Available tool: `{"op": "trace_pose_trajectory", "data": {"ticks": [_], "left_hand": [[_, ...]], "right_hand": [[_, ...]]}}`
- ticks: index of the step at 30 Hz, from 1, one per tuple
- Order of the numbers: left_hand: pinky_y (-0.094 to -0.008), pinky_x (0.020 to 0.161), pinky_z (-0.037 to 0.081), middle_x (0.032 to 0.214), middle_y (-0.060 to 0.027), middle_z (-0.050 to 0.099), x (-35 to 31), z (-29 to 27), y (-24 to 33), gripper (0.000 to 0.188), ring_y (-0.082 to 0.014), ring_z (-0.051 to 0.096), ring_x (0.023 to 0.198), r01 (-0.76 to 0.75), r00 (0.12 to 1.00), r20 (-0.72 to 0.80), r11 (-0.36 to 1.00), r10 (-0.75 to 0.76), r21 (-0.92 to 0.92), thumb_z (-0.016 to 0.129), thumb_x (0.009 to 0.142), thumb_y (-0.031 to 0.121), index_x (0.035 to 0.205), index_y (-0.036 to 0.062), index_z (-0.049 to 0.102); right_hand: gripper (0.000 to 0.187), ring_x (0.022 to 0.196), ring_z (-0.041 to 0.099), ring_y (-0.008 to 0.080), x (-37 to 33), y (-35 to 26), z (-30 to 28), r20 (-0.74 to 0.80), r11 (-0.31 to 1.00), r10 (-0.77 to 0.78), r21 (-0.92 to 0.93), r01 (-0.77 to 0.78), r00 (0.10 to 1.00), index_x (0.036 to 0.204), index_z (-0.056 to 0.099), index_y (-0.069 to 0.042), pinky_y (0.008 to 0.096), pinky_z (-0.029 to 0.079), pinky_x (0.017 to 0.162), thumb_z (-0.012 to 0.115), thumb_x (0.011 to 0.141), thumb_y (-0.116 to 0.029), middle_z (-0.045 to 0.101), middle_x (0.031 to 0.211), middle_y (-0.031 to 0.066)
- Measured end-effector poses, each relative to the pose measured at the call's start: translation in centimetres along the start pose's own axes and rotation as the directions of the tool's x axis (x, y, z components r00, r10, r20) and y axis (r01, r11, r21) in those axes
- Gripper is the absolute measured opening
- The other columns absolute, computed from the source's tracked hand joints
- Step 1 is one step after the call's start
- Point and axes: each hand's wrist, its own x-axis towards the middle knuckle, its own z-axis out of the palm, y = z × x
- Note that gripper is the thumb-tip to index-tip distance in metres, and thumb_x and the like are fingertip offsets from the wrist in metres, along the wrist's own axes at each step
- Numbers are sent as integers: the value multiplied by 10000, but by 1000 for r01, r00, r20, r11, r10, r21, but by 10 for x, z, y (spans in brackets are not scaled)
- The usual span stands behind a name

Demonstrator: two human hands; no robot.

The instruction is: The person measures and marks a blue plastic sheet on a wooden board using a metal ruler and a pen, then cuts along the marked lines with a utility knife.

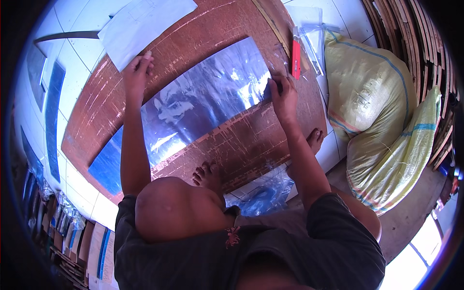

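A long shiny silver-blue sheet (203, 96) lies slantwise across a scratched brown board (212, 29). At its right end my right hand (284, 94) is closed, thumb and fingertips pinching the sheet's edge. My left hand (137, 75) is raised beyond the sheet's far side, fingers closed on the near corner of a white sheet of paper (145, 29). That paper reaches over the board's far left edge. A red utility knife (296, 60) lies on the board just past my right hand. My bare foot (209, 176) rests by the shiny sheet's near edge.
A wooden strip (273, 24) lies along the board's far right. Stuffed yellow woven sacks (369, 92) stand right, before stacked boards (425, 43). Clear plastic bags (311, 38) lie beyond the knife; crumpled blue plastic (266, 195) is near my legs. Blue strips (54, 121) lie on the left floor tiles.
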Motion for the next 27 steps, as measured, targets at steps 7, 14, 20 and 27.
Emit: {"op": "trace_pose_trajectory", "data": {"ticks": [7,14,20,27], "left_hand": [[-296,650,480,809,-82,643,-38,26,7,269,-172,592,663,-487,873,234,785,427,383,745,954,256,964,-12,730],[-357,707,515,895,-108,660,-51,54,8,216,-247,659,787,-555,823,331,776,461,300,728,956,215,962,0,710],[-411,738,516,925,-124,667,-54,65,2,174,-333,657,841,-606,796,278,703,538,372,700,969,204,980,30,694],[-451,721,500,919,-129,652,-54,79,-13,186,-366,635,842,-639,743,186,600,643,481,686,985,235,946,52,677]], "right_hand": [[216,856,701,227,-19,17,-11,33,990,135,39,-136,990,1055,721,6,336,531,808,730,951,-183,719,963,143],[251,869,692,172,-21,35,-15,144,948,235,183,-259,961,1103,715,21,312,530,820,739,952,-178,735,993,107],[249,955,696,310,-3,-6,-4,21,994,93,61,-94,995,1091,723,-2,399,534,883,755,910,-170,706,1080,172],[337,905,645,363,13,-25,17,-86,987,157,33,-154,984,1096,716,5,446,515,854,801,835,-191,663,961,191]]}}
